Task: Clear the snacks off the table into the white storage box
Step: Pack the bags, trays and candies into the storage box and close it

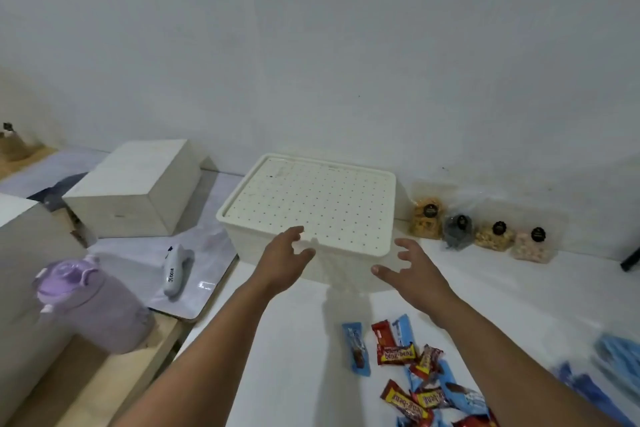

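While the lid remains seated on the white storage box, no snack can enter it, so the step in hand is judged to be lid removal. The counter carries the box at its far edge, near the wall, with the snacks well apart from it on the near side.

Largest first: the lid, perforated and flat, covers the whole top. Take it at two points on the near rim, one per hand, and lift evenly; a one-sided pull is likely to tilt and jam it.

The left hand hovers at the near-left part of the rim, fingers spread wide and holding nothing. The right hand hovers just off the near-right corner, fingers likewise spread and empty. Contact with the rim cannot be confirmed.

Set the lid on bare counter, clear of the four clear snack pouches beside the box on the right and of the wrapped chocolate bars near the front edge.
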